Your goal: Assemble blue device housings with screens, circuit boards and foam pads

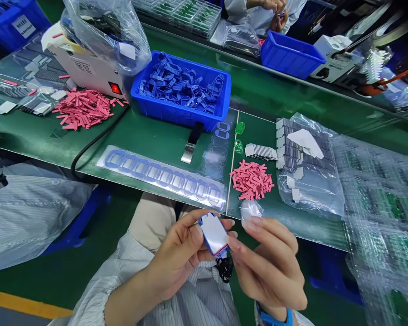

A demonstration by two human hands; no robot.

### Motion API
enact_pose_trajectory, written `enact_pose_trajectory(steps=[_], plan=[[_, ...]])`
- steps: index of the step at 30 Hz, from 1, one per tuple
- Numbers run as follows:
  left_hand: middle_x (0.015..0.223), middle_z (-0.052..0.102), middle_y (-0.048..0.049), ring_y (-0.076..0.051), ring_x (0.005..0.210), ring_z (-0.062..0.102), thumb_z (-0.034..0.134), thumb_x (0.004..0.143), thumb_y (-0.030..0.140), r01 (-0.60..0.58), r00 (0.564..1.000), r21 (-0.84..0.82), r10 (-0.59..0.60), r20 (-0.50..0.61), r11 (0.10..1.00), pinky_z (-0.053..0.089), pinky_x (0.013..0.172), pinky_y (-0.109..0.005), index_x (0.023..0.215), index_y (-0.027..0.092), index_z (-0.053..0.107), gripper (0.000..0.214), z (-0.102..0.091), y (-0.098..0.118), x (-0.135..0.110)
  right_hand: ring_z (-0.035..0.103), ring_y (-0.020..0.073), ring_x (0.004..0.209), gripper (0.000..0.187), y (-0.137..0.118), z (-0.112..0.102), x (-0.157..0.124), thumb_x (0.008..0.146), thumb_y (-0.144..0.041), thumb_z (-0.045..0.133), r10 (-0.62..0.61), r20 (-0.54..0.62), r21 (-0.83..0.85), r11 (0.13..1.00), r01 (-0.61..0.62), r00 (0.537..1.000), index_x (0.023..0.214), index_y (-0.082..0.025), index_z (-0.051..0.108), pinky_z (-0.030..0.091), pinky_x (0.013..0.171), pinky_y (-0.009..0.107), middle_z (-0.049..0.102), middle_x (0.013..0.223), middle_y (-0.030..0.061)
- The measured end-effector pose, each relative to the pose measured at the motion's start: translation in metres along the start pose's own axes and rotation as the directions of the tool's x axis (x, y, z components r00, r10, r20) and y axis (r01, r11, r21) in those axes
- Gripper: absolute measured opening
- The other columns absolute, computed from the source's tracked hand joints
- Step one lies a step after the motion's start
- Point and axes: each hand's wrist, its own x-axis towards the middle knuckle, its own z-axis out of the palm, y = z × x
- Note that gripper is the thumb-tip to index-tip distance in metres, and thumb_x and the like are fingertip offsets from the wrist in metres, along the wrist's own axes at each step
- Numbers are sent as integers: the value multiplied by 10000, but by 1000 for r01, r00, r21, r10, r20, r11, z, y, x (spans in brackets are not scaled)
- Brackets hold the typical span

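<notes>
My left hand (180, 253) grips a small blue plastic housing (203, 222) between thumb and fingers, tilted above my lap. A smooth white panel (215, 232) fills its face, and a thin red strip (221, 250) runs along the lower edge. My right hand (268, 262) is open beside it, one fingertip at the housing's right edge and another finger held apart. Beyond my hands, a pile of red strips (252, 180) lies on the green bench. Left of that lies a clear sheet of blue-rimmed oval-framed stickers (163, 176).
A blue bin (182, 117) holds blue plastic parts. Grey-white pieces (261, 152) and green circuit boards (240, 128) lie at right, near clear trays (381, 194). A black cable (95, 138) crosses the bench from a machine (85, 68). Co-workers sit at left and opposite.
</notes>
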Motion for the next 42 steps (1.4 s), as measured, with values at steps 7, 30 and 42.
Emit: enact_pose_trajectory(steps=[7,30,42], plan=[[966,781,-5,-120,912,706,754,720,338,-113,994,62,113,-2,992,516,784,-164,952,246,722,251,1,-2,2,580,272,973,352,-18,10,-2,833,-332,626,377,-18,291,888,-356,926,1149,-176,630,485,789,463,623,1083,101],[1359,578,-68,-234,1306,448,516,900,389,-695,571,677,387,724,-240,314,1100,-407,1280,276,556,399,-42,33,7,607,245,889,315,-12,26,4,734,-196,740,367,113,356,853,-382,923,1038,-207,656,478,772,442,702,927,67],[1128,707,-99,-230,1061,665,616,841,149,-645,614,597,142,777,-477,381,1062,-499,1220,267,590,398,-47,47,-6,643,198,763,250,-14,28,2,669,-200,758,335,285,267,872,-410,898,887,-230,641,465,752,403,706,791,5]])
